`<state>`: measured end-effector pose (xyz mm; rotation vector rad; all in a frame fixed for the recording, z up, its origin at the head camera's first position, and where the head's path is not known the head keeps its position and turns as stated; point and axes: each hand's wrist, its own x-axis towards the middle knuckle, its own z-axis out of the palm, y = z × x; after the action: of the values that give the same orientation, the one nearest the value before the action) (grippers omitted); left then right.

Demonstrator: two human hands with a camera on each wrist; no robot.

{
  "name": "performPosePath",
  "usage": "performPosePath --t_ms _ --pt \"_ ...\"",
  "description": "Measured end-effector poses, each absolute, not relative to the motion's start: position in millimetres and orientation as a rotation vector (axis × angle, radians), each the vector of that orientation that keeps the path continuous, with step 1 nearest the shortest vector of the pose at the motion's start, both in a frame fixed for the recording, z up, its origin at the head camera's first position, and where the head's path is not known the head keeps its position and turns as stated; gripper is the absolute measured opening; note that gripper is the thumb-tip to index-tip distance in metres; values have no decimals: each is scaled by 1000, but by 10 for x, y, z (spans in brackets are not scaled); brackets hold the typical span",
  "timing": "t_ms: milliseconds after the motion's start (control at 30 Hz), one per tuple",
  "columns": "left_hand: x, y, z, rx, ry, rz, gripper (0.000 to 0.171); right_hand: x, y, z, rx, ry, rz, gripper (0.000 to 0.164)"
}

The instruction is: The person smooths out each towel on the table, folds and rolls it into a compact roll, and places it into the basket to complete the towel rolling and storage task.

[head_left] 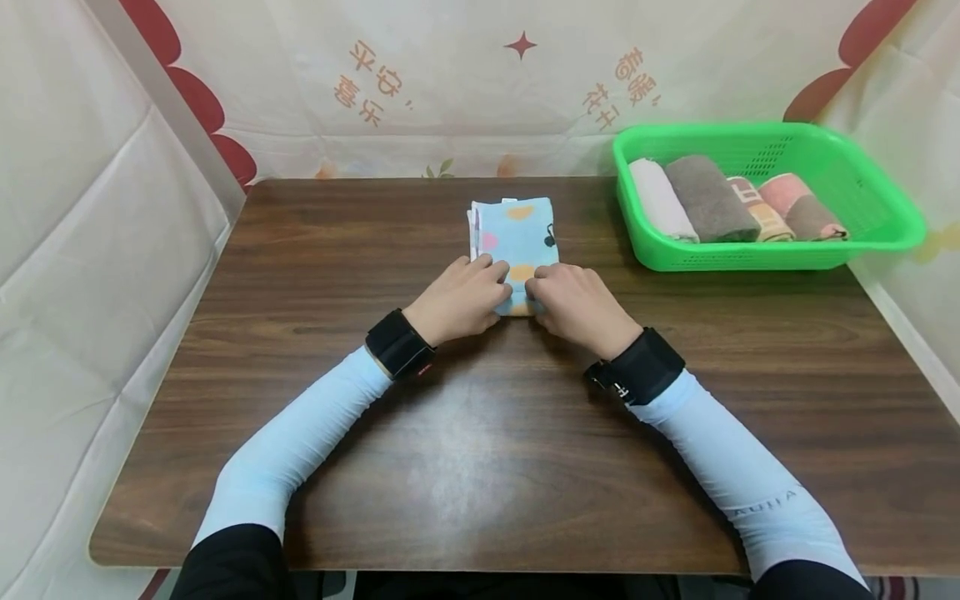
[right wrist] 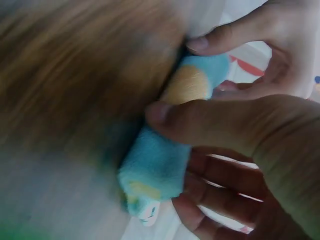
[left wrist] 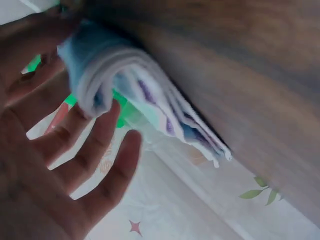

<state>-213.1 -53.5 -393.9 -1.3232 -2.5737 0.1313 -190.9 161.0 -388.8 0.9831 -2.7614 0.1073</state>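
A light blue towel (head_left: 525, 233) with orange and pink spots lies folded in a narrow strip at the table's far middle. Its near end is curled over into a thick roll, and the white and purple layers of the towel (left wrist: 150, 95) show from the side in the left wrist view. My left hand (head_left: 461, 296) grips the roll's left end between thumb and fingers. At the right end, my right hand (head_left: 581, 304) holds it the same way, its thumb (right wrist: 162, 114) pressed on the near face and the fingers behind.
A green plastic basket (head_left: 720, 257) stands at the back right corner, with several rolled towels in it, among them a grey one (head_left: 708, 200) and a white one (head_left: 663, 200). A pale printed curtain (head_left: 465, 83) hangs behind the brown wooden table (head_left: 450, 467).
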Motion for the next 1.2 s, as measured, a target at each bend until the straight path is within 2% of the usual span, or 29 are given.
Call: performPosePath --t_ms 167,400,567,667,733,967,1133,1200 --pt "-2145 -512 -3949 -1311 -2598 116 8 -1970 1641 -3928 976 -2755 144 13" --pt "-2094 -528 -3894 -1349 -2593 25 22 -2043 1701 -3922 950 -2897 305 11" --pt "-2002 -470 -3860 -1373 -2521 121 17 -2093 1775 -3886 945 -3045 488 9" --pt "-1983 -426 -3861 -1399 -2556 60 9 -2107 1810 -3861 937 -3114 577 15" --pt "-1985 -418 -3868 -1409 -2611 -14 12 -2097 1819 -3843 921 -3135 609 19" --pt "-2062 -484 -3945 -1428 -2708 -282 34 -1902 1711 -3745 963 -2945 375 15" --pt "-2090 -503 -3976 -1486 -2646 -357 26 -1837 1601 -3752 1104 -2878 257 5" --pt "-2085 -501 -3947 -1481 -2653 -356 25 -1867 1611 -3794 1120 -2883 293 9"
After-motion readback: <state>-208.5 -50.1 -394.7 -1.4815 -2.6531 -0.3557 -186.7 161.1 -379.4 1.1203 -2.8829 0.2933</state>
